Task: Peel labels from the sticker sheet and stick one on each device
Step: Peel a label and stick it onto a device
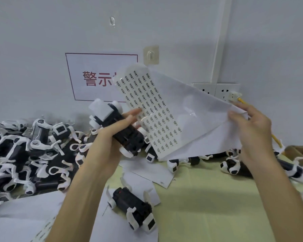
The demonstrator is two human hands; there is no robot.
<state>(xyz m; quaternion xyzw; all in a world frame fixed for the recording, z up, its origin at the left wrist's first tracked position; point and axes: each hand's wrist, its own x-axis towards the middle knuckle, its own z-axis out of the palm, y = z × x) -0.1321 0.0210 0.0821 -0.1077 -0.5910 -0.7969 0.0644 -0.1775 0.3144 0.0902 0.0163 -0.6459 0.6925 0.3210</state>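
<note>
Two grips: left hand (110, 137) on device (128, 138), right hand (252, 130) pinching sticker sheet (147, 95); sign (94, 79): 警示

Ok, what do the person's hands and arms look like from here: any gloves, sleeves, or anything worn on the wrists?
No gloves: the left hand and right hand are both bare. The left forearm and right forearm are uncovered down to the bottom edge of the picture, with no sleeve in view. No watch, wristband or ring shows.
</note>
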